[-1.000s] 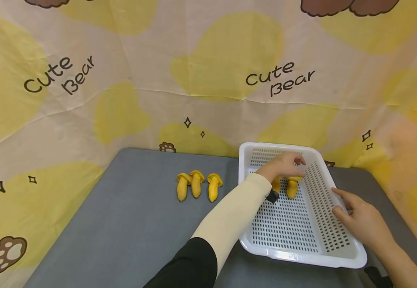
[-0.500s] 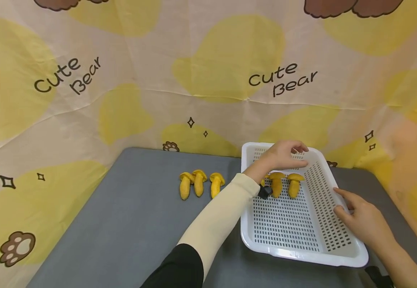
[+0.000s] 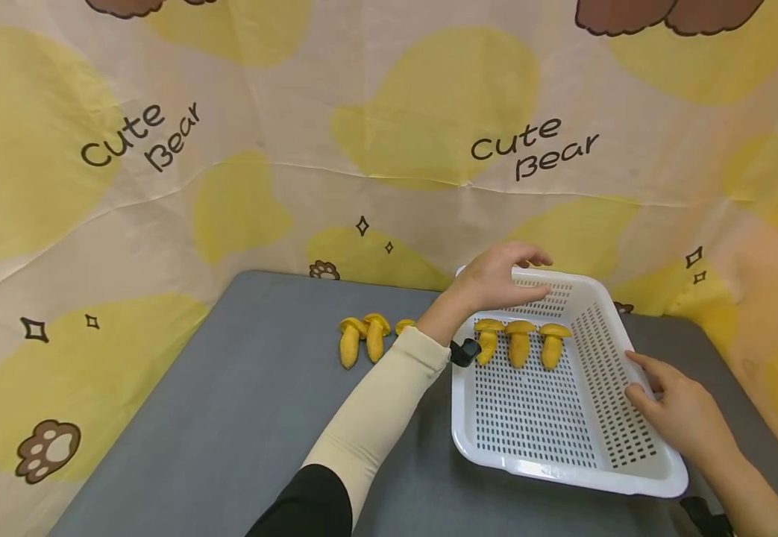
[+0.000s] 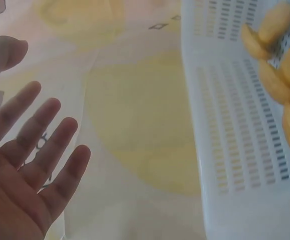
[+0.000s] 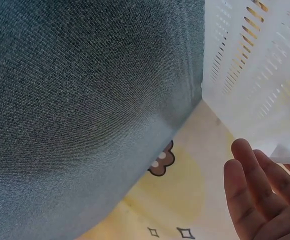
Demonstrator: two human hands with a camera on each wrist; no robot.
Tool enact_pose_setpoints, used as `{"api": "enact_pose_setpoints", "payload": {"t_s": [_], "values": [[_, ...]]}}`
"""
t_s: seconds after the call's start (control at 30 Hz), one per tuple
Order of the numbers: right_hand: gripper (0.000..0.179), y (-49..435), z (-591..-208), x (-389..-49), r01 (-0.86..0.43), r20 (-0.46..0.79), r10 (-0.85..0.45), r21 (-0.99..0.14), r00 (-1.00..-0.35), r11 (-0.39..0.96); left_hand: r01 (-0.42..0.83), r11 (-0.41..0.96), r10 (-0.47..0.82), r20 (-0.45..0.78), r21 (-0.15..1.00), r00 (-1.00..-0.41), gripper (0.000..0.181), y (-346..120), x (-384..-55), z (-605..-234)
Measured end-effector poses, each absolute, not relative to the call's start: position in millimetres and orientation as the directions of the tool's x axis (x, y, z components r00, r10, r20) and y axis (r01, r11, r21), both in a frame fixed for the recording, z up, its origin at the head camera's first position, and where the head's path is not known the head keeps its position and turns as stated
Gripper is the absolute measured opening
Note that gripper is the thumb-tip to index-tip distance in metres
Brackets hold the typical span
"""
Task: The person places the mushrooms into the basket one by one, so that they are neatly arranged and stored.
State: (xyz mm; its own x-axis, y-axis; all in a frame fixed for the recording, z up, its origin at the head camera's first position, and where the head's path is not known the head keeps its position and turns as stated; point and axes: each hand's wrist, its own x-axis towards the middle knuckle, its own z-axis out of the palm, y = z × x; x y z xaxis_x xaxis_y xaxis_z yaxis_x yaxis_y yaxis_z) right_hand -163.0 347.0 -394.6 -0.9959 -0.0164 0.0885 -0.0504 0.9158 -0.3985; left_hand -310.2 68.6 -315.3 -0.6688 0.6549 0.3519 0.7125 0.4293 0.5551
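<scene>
In the head view, several yellow, brown-tinged mushrooms, one a mushroom (image 3: 519, 343), lie in a row inside a white perforated basket (image 3: 630, 483). My left hand (image 3: 506, 276) hovers over the basket's back left corner, fingers spread and holding nothing. The left wrist view shows the same hand (image 4: 32, 155) apart from the basket (image 4: 197, 125). My right hand (image 3: 680, 410) touches the basket's right rim with thumb and index finger. In the right wrist view the right hand (image 5: 265, 195) has fairly straight fingers beside the rim.
Left of the basket, more yellow mushrooms (image 3: 350, 343) lie on the grey table (image 3: 227, 418), one partly hidden by my left sleeve (image 3: 382, 418). A patterned cloth (image 3: 395, 134) hangs behind the table. A black wrist camera (image 3: 465, 352) sits at my left wrist.
My left hand has moved up and left, away from the mushrooms in the basket, uncovering the row. The right hand stays at the rim. The head view has shifted slightly.
</scene>
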Motion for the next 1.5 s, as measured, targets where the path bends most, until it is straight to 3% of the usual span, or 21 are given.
{"api": "enact_pose_setpoints", "payload": {"t_s": [0.43,0.63,1.07,1.5], "values": [[0.055,348,-397,-162,-0.049,0.086,-0.015,-0.406,-0.996,0.913,0.717,0.443,0.607,0.409,0.538,-0.682,0.038,24,-300,-330],[0.054,348,-397,-163,-0.05,0.086,-0.016,-0.413,-0.996,0.909,0.674,0.521,0.536,0.413,0.524,-0.736,0.032,4,-296,-344],[0.055,349,-396,-164,-0.033,0.059,-0.009,-0.418,-0.998,0.908,0.466,0.667,0.432,0.208,0.581,-0.878,0.037,-33,-290,-372],[0.055,350,-397,-164,-0.044,0.077,-0.012,-0.415,-0.997,0.909,0.422,0.779,0.466,0.022,0.464,-0.884,0.037,-50,-301,-400]]}}
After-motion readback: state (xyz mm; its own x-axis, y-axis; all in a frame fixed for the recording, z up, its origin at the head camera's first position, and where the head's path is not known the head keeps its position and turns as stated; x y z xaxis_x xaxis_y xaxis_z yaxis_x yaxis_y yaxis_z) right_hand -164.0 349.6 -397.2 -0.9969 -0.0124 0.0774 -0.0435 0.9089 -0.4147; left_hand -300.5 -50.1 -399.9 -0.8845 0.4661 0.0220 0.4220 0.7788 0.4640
